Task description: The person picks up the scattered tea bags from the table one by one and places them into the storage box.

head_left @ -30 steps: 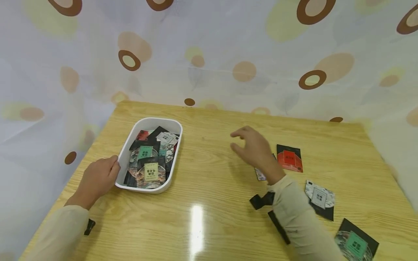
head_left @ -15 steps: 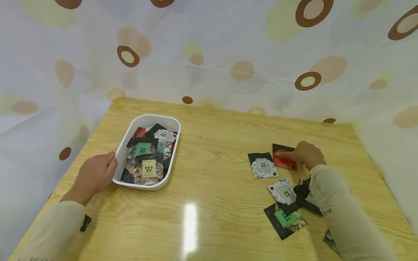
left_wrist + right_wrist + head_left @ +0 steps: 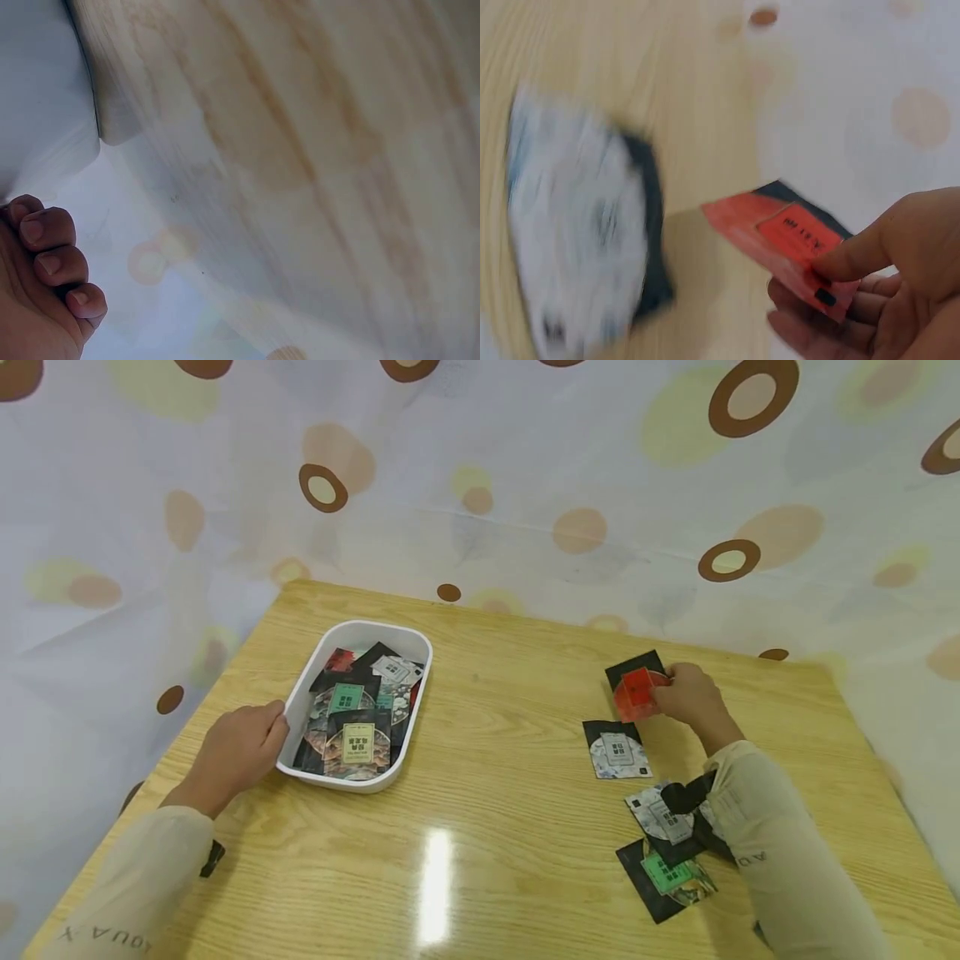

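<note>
A red and black sachet [image 3: 636, 688] is pinched at its edge between thumb and fingers of my right hand [image 3: 692, 700], held above the table. In the right wrist view the thumb lies over the front of the red sachet [image 3: 787, 232]. Just nearer than it, a white and black sachet [image 3: 617, 750] lies flat on the table. My left hand [image 3: 238, 750] grips the near left rim of a white tub [image 3: 411, 727]; in the left wrist view its fingers [image 3: 56, 262] are curled at the tub wall [image 3: 45, 97]. Several sachets [image 3: 358, 745] fill the tub.
On the wooden table [image 3: 510, 843], a floral white sachet [image 3: 660, 814] overlaps a green-labelled sachet [image 3: 671, 878] near my right forearm. That sleeve partly hides another sachet behind it. A patterned cloth [image 3: 525, 468] hangs along the table's far side.
My right hand moved from the table's middle rightward to the red sachet, took hold of it and lifted it, turning it. My left hand stayed on the tub.
</note>
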Demonstrator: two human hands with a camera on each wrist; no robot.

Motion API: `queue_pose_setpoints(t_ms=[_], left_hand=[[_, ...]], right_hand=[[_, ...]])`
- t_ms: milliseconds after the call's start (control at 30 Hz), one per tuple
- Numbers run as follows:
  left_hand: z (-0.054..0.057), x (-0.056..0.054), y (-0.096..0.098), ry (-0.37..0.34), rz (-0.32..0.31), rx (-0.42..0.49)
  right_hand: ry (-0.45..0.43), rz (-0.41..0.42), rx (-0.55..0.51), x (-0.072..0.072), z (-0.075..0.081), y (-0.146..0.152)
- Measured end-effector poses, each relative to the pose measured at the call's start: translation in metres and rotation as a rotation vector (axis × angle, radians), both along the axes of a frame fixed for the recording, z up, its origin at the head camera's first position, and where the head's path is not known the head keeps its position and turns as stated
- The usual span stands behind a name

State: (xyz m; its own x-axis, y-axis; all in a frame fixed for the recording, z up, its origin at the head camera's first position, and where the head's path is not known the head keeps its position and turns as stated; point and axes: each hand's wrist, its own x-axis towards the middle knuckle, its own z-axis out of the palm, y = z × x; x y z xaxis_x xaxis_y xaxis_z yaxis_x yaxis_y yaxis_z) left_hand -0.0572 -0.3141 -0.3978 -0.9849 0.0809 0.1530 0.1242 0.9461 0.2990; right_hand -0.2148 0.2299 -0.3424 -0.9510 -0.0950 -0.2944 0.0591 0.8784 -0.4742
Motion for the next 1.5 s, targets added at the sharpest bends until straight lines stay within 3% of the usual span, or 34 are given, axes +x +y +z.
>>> queue_pose_setpoints(t_ms=[67,167,300,467,533,600,700,833,933,1167,1333,1500], left_hand=[[0.002,-0.001,0.0,-0.011,0.004,-0.008],[0.004,-0.001,0.0,-0.017,0.003,-0.011],[0.005,0.001,0.001,-0.005,-0.004,-0.004],[0.004,0.002,0.001,-0.004,0.002,-0.012],[0.003,0.002,0.001,-0.012,0.002,-0.023],[0.001,0.002,0.0,-0.023,0.004,-0.022],[-0.001,0.003,0.0,-0.031,0.007,-0.017],[-0.003,0.004,0.002,-0.028,0.005,-0.01],[0.0,0.003,0.002,-0.016,0.0,0.0],[0.005,-0.002,0.001,0.004,-0.013,-0.009],[0.004,-0.002,0.001,-0.028,-0.013,-0.011],[0.004,0.002,-0.001,-0.018,-0.013,0.003]], right_hand=[[0.001,-0.003,-0.177,0.002,0.007,-0.028],[-0.079,-0.015,-0.468,0.006,0.013,-0.077],[-0.233,0.02,-0.705,0.014,0.014,-0.146],[-0.391,0.091,-0.833,0.027,0.004,-0.226],[-0.435,0.081,-0.869,0.03,0.0,-0.252],[-0.474,0.08,-0.909,0.033,-0.003,-0.271],[-0.499,0.167,-0.957,0.036,-0.009,-0.285],[-0.495,0.371,-0.968,0.038,-0.014,-0.274],[-0.411,0.424,-0.907,0.039,-0.012,-0.246],[-0.13,0.314,-0.591,0.034,0.001,-0.128],[-0.054,0.214,-0.327,0.033,0.004,-0.043],[-0.063,0.148,-0.131,0.042,-0.001,0.003]])
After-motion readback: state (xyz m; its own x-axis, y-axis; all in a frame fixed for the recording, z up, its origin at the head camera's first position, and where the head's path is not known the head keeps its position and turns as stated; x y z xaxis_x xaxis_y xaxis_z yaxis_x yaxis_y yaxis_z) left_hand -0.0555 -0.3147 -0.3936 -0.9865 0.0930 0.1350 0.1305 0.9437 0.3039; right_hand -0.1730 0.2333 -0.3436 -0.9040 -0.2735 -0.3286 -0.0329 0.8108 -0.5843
